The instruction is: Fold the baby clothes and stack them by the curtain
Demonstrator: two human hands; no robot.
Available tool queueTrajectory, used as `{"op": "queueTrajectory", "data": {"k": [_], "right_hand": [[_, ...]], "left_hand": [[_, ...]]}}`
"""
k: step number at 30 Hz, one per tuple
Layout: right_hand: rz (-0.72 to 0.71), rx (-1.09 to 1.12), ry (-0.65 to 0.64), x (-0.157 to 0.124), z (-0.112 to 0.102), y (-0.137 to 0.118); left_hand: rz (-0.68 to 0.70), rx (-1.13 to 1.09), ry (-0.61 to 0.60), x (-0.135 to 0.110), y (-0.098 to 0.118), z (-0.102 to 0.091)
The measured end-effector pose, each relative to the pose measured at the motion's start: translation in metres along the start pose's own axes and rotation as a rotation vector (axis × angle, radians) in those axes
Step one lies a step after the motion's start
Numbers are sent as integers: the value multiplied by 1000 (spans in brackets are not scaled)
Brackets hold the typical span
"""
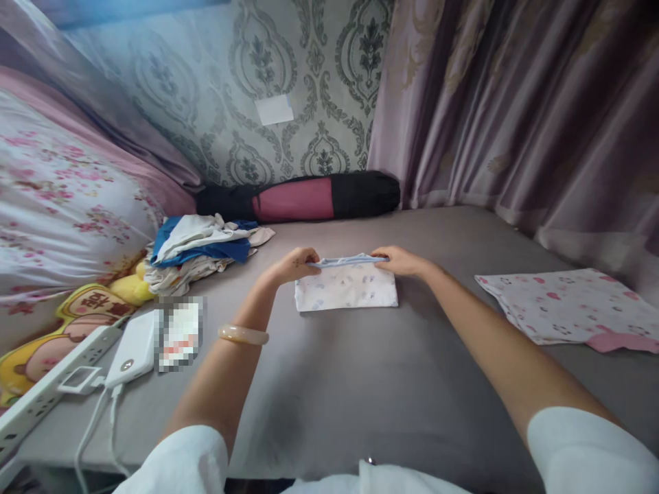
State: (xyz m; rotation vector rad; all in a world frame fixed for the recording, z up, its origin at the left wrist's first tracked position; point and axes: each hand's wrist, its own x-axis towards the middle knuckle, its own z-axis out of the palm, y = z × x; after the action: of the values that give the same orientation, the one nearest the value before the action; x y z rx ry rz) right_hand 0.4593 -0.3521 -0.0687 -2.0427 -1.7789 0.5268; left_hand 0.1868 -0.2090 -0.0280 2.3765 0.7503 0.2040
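Folded cloth [347,289], hands [298,267] pinching its far edge, clothes pile [200,240] left, pink-printed cloth [561,302] right, bag [298,199] behind

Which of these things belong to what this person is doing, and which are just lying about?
In use:
small white cloth, pinched near its far edge by the left hand and right hand

Lying about, untouched:
heap of clothes and pink-printed cloth (link to the job unclear)
black-and-pink bundle
white box with cables
power strip
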Motion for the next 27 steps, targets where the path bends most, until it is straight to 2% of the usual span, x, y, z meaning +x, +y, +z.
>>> {"op": "queueTrajectory", "data": {"k": [3, 5, 9, 11, 13, 19, 27], "right_hand": [[-53, 62, -48, -7, -23, -4], [-71, 91, -5, -10, -34, -8], [-114, 18, 298, -13, -41, -14], [-137, -81, 452, -15, -34, -15], [-171, -167, 532, -18, -22, -14], [-313, -260, 559, -40, 14, -2], [-365, -272, 478, -74, 42, 3]], "left_hand": [[45, 0, -2, 0, 3, -9], [82, 36, 59, 3, 4, -13], [93, 137, 351, 10, 5, -9], [85, 210, 473, 12, 4, 1], [73, 277, 541, 13, 0, 13], [114, 337, 523, -6, -19, 46], [240, 327, 405, -37, -39, 66]]}}
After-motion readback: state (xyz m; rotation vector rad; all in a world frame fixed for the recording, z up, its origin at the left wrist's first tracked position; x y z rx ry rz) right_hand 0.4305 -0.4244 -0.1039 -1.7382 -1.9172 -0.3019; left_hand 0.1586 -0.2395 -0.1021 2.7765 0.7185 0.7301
